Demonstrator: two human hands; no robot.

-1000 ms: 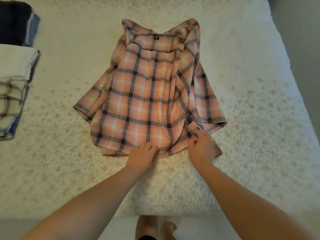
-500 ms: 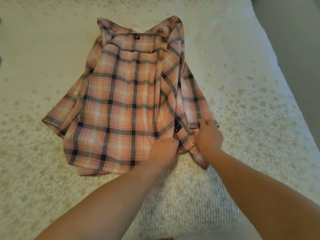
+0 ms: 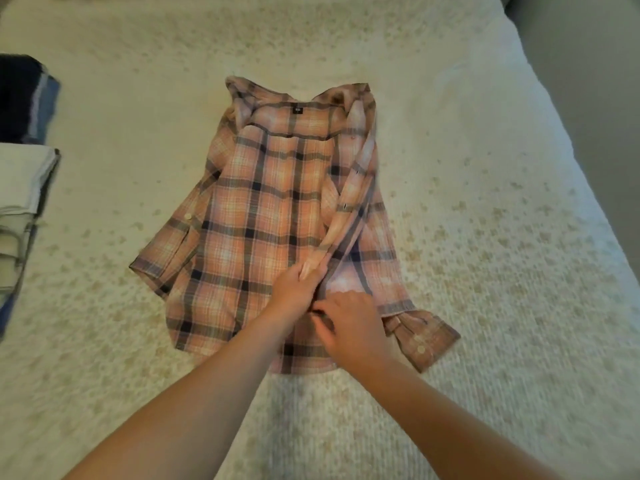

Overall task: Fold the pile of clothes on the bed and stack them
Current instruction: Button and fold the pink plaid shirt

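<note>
Plaid shirt [image 3: 256, 216] lies spread open at centre of the bed [image 3: 485, 237], collar at 12 o'clock, hem at 6, inside facing up with the neck label visible. Left hand [image 3: 294, 292] grip: fingers curled around the raised front placket edge, which runs up from the hand toward 1 o'clock to the collar. Right hand [image 3: 349, 327] just beside it at 4 o'clock from the left, knuckles up, fingertips pinching the shirt fabric near the hem; exact finger contact is hidden under the hand. Right sleeve cuff [image 3: 426, 341] lies flat at 3 o'clock from the right hand, button showing. The other sleeve sticks out at 9 o'clock. Folded stack [image 3: 24, 188] at the frame's 9 o'clock edge, well apart from the shirt, with a dark folded garment [image 3: 24, 98] just beyond it.
</note>
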